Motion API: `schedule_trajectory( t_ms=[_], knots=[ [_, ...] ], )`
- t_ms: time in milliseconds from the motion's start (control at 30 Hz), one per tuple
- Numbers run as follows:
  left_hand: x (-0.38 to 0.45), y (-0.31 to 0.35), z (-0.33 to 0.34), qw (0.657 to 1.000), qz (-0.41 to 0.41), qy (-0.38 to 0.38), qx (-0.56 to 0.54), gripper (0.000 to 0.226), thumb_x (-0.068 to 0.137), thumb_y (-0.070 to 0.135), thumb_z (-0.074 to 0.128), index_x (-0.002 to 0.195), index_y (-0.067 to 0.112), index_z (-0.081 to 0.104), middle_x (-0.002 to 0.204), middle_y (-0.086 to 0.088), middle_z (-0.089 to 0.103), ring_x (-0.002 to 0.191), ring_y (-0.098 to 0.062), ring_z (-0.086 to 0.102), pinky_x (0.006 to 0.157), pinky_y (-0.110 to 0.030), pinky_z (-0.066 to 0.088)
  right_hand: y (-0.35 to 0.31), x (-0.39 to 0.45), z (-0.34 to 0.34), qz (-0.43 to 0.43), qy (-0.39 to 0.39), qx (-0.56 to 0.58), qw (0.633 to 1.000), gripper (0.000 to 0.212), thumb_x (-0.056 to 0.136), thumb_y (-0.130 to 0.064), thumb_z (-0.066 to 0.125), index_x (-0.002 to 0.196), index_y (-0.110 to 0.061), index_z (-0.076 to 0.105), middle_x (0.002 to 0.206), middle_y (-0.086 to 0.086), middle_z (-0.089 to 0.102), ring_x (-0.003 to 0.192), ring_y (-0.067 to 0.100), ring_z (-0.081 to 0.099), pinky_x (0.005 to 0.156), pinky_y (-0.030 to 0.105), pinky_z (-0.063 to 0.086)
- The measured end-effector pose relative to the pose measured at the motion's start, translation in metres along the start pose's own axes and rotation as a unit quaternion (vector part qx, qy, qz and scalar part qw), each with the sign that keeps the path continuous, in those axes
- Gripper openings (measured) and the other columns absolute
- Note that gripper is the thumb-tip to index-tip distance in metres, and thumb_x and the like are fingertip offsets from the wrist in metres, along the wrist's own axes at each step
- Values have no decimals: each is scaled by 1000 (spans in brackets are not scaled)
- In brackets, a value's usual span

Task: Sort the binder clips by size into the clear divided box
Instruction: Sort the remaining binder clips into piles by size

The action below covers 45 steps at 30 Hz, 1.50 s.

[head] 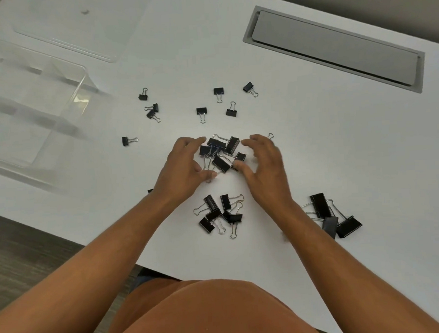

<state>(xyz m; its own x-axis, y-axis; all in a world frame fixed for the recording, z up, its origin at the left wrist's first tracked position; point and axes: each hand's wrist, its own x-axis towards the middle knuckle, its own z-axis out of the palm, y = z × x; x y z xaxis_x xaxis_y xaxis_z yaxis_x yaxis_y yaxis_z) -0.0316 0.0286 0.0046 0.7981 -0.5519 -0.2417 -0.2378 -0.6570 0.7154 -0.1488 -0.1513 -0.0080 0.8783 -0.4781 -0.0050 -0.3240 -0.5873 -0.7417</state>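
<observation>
Mid-sized black binder clips heaped on the white surface, dead centre — cupped between both hands, left hand on one side, right hand on the other. Fingers of each spread and curved toward the heap, touching its edges, clamped on nothing. Equally near for either hand. Clear divided box far off to the left, well apart — nearer the left arm. Small clips scattered beyond the heap; large clips near the right forearm.

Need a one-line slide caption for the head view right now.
Both hands, left hand and right hand, cup a pile of binder clips on the white table; clear divided box sits left.
</observation>
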Motion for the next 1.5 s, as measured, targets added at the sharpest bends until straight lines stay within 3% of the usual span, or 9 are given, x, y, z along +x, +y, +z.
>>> schedule_trajectory(
  t_ms=[100, 267, 533, 767, 900, 1033, 1167, 1300, 1500],
  knots=[
    [4, 1, -9, 998, 14, 64, 22, 53, 97, 35, 72, 146, 23, 56, 132, 7, 51, 77, -2, 62, 79, -22, 48, 11, 10, -10, -14, 78, -108, 991, 33, 101, -20, 65, 134, -20, 64, 146, 3, 52, 123, 28, 44, 101, 40, 46],
    [43, 16, -30, 996, 22, 65, 55, 31, 100, 28, 62, 130, 24, 70, 127, 5, 63, 82, -7, 62, 85, -27, 46, 24, 36, -16, 10, 13, -159, 987, 27, 102, -13, 61, 127, -16, 70, 143, 6, 55, 118, 36, 45, 98, 41, 47],
    [77, 46, -21, 983, 65, -46, 167, 56, 102, 51, 52, 154, 31, 46, 152, 0, 41, 139, -27, 37, 103, -44, 45, 18, 52, -22, 11, 3, -142, 990, 18, 100, -5, 62, 107, -10, 78, 108, 4, 69, 103, 27, 55, 81, 28, 39],
    [57, 41, 7, 964, 111, -65, 235, 45, 101, 56, 52, 134, 28, 66, 139, 1, 53, 127, -27, 42, 97, -48, 50, 28, 60, -27, 2, 8, -127, 992, 12, 100, -15, 66, 106, -12, 75, 107, 0, 67, 104, 21, 51, 80, 28, 42],
    [55, 35, 4, 968, 120, 44, 217, 34, 102, 39, 56, 131, 24, 67, 140, -4, 52, 124, -31, 45, 93, -47, 49, 22, 74, -17, -74, 65, -159, 982, 21, 97, -16, 66, 118, -15, 72, 121, 5, 65, 112, 32, 54, 88, 46, 52],
    [68, 31, -5, 976, 41, 95, 194, 38, 105, 29, 52, 141, 19, 58, 143, -9, 47, 126, -32, 42, 90, -44, 51, 17, 106, -2, -199, -52, -245, 948, 52, 98, -8, 57, 144, -31, 57, 159, -2, 43, 135, 34, 43, 98, 45, 40],
    [81, 23, -11, 976, 20, 64, 206, 42, 105, 26, 52, 147, 19, 54, 148, -10, 44, 131, -34, 43, 97, -44, 49, 28, 122, -3, -243, -101, -263, 928, 40, 100, -12, 58, 137, -26, 64, 150, -2, 56, 127, 36, 51, 93, 47, 45],
    [87, 18, -13, 983, 34, 45, 174, 39, 101, 20, 60, 140, 16, 61, 136, -10, 54, 126, -33, 49, 100, -40, 44, 53, 111, -34, -196, -69, -201, 957, 20, 103, -15, 59, 118, -17, 74, 131, 1, 66, 109, 31, 54, 88, 46, 51],
    [108, 24, -10, 990, 40, 24, 136, 31, 93, 17, 69, 123, 26, 67, 112, 2, 62, 99, -21, 60, 90, -36, 49, 72, 84, -95, 27, -136, 82, 987, 40, 111, -17, 46, 147, -32, 54, 139, -11, 60, 127, 8, 54, 107, 17, 39]
  ],
)
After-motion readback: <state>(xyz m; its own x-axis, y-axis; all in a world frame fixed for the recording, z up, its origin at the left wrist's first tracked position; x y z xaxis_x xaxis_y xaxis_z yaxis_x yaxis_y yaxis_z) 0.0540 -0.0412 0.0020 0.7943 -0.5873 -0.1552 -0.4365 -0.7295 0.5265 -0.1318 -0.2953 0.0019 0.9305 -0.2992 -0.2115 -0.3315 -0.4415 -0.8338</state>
